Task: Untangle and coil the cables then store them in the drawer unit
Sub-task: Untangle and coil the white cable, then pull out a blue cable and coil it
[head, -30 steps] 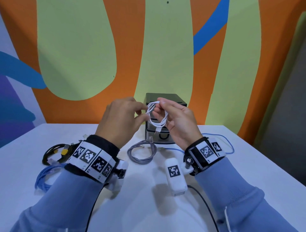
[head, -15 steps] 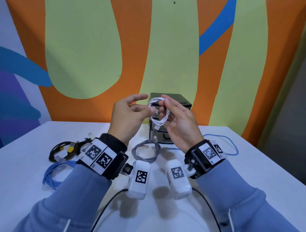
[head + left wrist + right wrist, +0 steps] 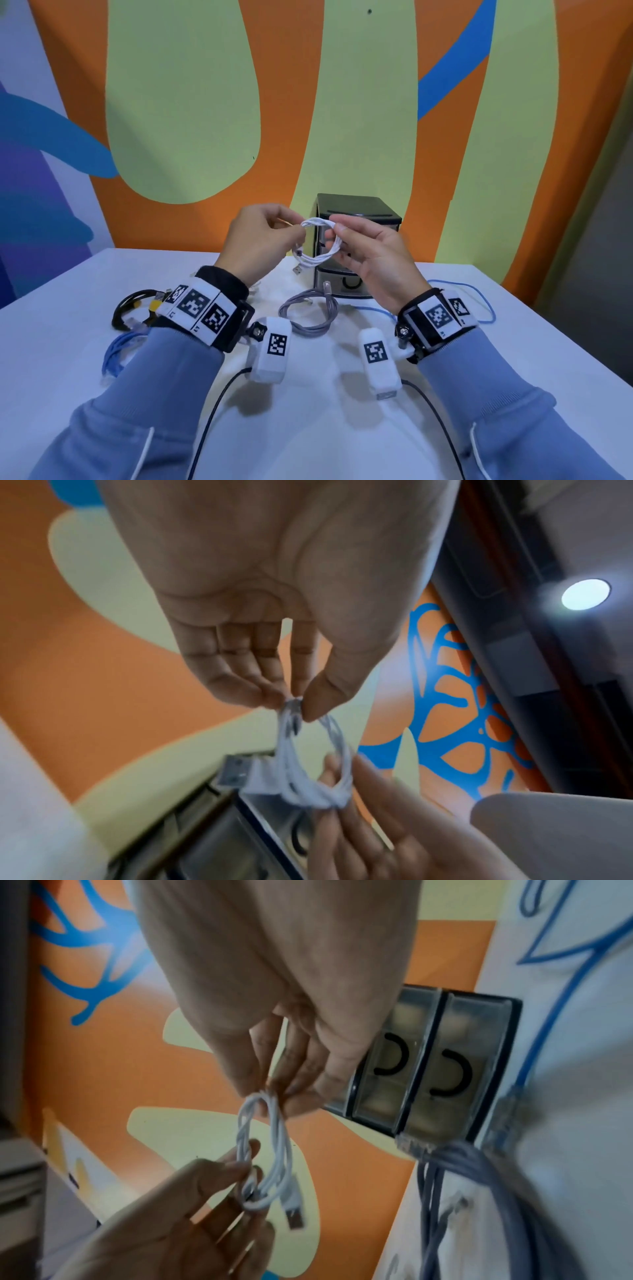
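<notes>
A small coiled white USB cable (image 3: 320,255) hangs in the air between both hands, in front of the black drawer unit (image 3: 358,209). My left hand (image 3: 302,236) pinches the coil's left end between thumb and fingertips (image 3: 310,699). My right hand (image 3: 333,233) pinches the coil's right side, seen close in the right wrist view at the white coil (image 3: 274,1150). The USB plug (image 3: 295,1218) dangles loose below the loop. Both drawers of the unit (image 3: 428,1066) are closed, each with a black curved handle.
On the white table (image 3: 342,445) lie a coiled grey cable (image 3: 308,317) in the middle, a blue cable (image 3: 114,354) and a black and yellow cable (image 3: 132,306) at the left, and a loose blue cable (image 3: 479,308) at the right. A painted wall stands behind.
My left hand's fingers, spread half a second ago, have closed onto the white coil. The coil has turned, and its plug now hangs at the lower left.
</notes>
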Demonstrator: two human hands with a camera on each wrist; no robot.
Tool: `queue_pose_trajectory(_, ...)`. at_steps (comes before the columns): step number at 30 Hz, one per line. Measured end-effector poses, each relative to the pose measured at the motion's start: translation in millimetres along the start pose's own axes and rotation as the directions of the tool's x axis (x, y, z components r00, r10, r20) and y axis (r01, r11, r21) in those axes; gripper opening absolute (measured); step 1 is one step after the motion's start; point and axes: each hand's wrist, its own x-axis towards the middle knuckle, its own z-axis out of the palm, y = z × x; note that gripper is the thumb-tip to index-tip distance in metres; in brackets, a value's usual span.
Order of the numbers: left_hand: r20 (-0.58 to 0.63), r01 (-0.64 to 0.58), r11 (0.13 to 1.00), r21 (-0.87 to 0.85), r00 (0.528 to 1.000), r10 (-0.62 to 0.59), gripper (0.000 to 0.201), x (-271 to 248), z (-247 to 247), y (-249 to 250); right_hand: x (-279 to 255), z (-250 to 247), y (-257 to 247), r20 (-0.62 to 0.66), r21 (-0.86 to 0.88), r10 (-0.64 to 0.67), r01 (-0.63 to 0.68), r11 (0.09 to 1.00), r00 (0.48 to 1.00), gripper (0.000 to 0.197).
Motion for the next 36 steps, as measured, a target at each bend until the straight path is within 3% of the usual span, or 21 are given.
queue_pose_trajectory(2, -0.017, -0.009, 0.996, 0.084, 1.000, 0.010, 0.011, 5, -11, -5, 1, -6, -2, 0.002, -0.243, 0.013, -0.013, 0.970, 1.000, 0.024)
queue_pose_trajectory(4, -0.044, 0.015, 0.977, 0.214, 0.999, -0.006, 0.008, 9, -21, -12, 0, -19, -6, -0.001, -0.519, 0.061, -0.052, 0.853, 0.998, 0.023)
queue_pose_trajectory(5, -0.053, 0.049, 0.950, 0.309, 0.998, -0.034, 0.009, 11, -27, -16, -1, -28, -8, 0.010, -0.666, 0.109, -0.075, 0.742, 0.994, 0.024)
queue_pose_trajectory(7, -0.045, 0.120, 0.852, 0.510, 0.993, -0.112, 0.015, 15, -37, -26, -4, -47, -11, 0.028, -0.898, 0.253, -0.087, 0.431, 0.967, 0.029)
queue_pose_trajectory(9, -0.010, 0.162, 0.752, 0.639, 0.979, -0.203, 0.016, 19, -42, -37, -8, -64, -11, -0.013, -0.985, 0.390, -0.079, 0.155, 0.921, 0.035)
queue_pose_trajectory(10, 0.001, 0.174, 0.703, 0.689, 0.970, -0.242, 0.014, 19, -43, -41, -9, -69, -11, -0.047, -0.994, 0.433, -0.087, 0.073, 0.900, 0.040)
queue_pose_trajectory(12, -0.010, 0.194, 0.598, 0.778, 0.955, -0.297, 0.013, 19, -44, -48, -10, -75, -10, -0.095, -0.995, 0.466, -0.100, -0.013, 0.880, 0.042)
queue_pose_trajectory(14, -0.023, 0.171, 0.520, 0.837, 0.960, -0.280, 0.012, 19, -44, -50, -10, -76, -10, -0.105, -0.993, 0.450, -0.069, -0.095, 0.887, 0.029)
queue_pose_trajectory(16, 0.052, 0.049, 0.535, 0.843, 0.984, -0.173, 0.010, 16, -37, -42, -10, -76, -8, -0.100, -0.992, 0.438, -0.054, -0.117, 0.893, 0.017)
queue_pose_trajectory(18, 0.254, -0.125, 0.641, 0.757, 0.960, -0.114, 0.010, 8, -20, -27, -11, -75, -6, -0.104, -0.992, 0.441, -0.063, -0.106, 0.891, 0.012)
queue_pose_trajectory(20, 0.462, -0.181, 0.743, 0.644, 0.866, -0.190, 0.015, -6, 4, -16, -12, -75, -5, -0.116, -0.993, 0.446, -0.099, -0.063, 0.888, 0.017)
queue_pose_trajectory(22, 0.575, -0.208, 0.723, 0.659, 0.758, -0.307, 0.024, -13, 22, -12, -14, -74, -6, -0.130, -0.990, 0.437, -0.137, -0.016, 0.890, 0.017)
queue_pose_trajectory(24, 0.606, -0.275, 0.661, 0.699, 0.717, -0.343, 0.023, -13, 34, -12, -16, -76, -7, -0.128, -0.979, 0.395, -0.180, 0.095, 0.910, 0.017)
queue_pose_trajectory(27, 0.616, -0.427, 0.494, 0.758, 0.719, -0.323, 0.016, -13, 43, -9, -19, -79, -9, -0.147, -0.845, 0.294, -0.274, 0.458, 0.944, 0.021)
queue_pose_trajectory(29, 0.577, -0.453, 0.376, 0.809, 0.735, -0.356, 0.015, -11, 37, -9, -22, -76, -11, -0.128, -0.714, 0.233, -0.253, 0.653, 0.964, 0.017)
queue_pose_trajectory(32, 0.452, -0.380, 0.246, 0.891, 0.791, -0.412, 0.017, -1, 15, -14, -20, -68, -11, -0.079, -0.553, 0.134, -0.155, 0.819, 0.988, 0.013)
queue_pose_trajectory(34, 0.406, -0.351, 0.205, 0.914, 0.814, -0.415, 0.021, 4, 3, -15, -16, -61, -11, -0.056, -0.417, 0.102, -0.116, 0.901, 0.993, 0.012)
queue_pose_trajectory(36, 0.424, -0.365, 0.243, 0.899, 0.863, -0.275, 0.010, 5, 0, -14, -14, -50, -14, -0.012, -0.283, 0.096, -0.095, 0.954, 0.995, 0.013)
